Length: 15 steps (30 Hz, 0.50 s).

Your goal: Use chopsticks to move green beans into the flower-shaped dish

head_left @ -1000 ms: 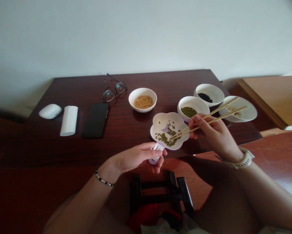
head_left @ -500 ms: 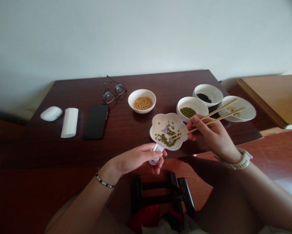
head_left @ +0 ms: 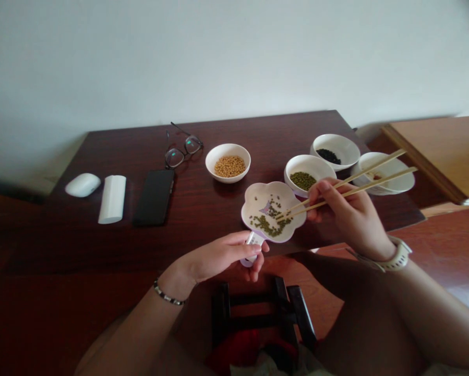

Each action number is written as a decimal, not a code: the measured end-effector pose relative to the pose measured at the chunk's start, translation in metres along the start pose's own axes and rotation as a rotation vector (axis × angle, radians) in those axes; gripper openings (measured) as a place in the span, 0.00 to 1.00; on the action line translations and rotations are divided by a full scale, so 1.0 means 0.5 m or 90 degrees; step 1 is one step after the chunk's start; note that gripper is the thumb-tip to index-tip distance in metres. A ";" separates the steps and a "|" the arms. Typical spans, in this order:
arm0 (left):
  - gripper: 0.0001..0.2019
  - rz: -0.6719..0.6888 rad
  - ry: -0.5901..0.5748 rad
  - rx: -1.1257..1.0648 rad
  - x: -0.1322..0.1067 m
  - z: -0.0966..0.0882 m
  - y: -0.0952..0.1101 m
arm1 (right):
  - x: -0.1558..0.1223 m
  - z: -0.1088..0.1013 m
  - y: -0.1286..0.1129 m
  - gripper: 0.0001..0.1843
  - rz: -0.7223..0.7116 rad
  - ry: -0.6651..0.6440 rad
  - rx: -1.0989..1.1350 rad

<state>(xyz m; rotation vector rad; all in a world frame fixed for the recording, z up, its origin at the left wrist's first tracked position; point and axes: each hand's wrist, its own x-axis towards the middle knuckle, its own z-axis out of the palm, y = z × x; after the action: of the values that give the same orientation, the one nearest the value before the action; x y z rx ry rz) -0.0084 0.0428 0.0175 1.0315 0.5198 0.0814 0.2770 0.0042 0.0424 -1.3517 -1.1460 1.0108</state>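
Note:
My left hand (head_left: 234, 250) is closed around the handle of a white flower-shaped dish (head_left: 253, 198) with a lilac edge. Green beans (head_left: 267, 225), probably mung beans, lie scattered in that dish over a printed figure. A pair of wooden chopsticks (head_left: 353, 191) is gripped in my right hand (head_left: 341, 211), their tips down among the beans; whether a bean is between the tips I cannot tell. Just behind my right fingers stands a white bowl (head_left: 324, 169) holding more green beans.
Behind it are a bowl of black beans (head_left: 347, 149) and a bowl with pale and reddish bits (head_left: 402, 180). A bowl of yellow soybeans (head_left: 229, 166) stands mid-table. Leftward lie eyeglasses (head_left: 183, 151), a black phone (head_left: 154, 197), a white case (head_left: 112, 198) and a rounded white object (head_left: 83, 185).
My right hand and the chopsticks have shifted slightly to the right, and the tips have moved a little rightward within the dish. My left hand stays nearly still on the handle.

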 end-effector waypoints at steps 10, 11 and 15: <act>0.12 -0.003 -0.008 0.013 0.000 -0.006 -0.004 | 0.074 -0.068 -0.006 0.16 -0.235 0.359 -0.026; 0.12 -0.003 -0.008 0.010 0.000 -0.007 -0.004 | 0.076 -0.070 -0.004 0.16 -0.236 0.360 -0.038; 0.12 -0.009 -0.007 0.006 0.000 -0.006 -0.001 | 0.057 -0.054 -0.008 0.18 -0.203 0.285 -0.011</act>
<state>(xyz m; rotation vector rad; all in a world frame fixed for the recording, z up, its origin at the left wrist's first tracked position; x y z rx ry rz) -0.0100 0.0449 0.0158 1.0374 0.5178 0.0611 0.3085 0.0272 0.0497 -1.2755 -0.9857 0.4391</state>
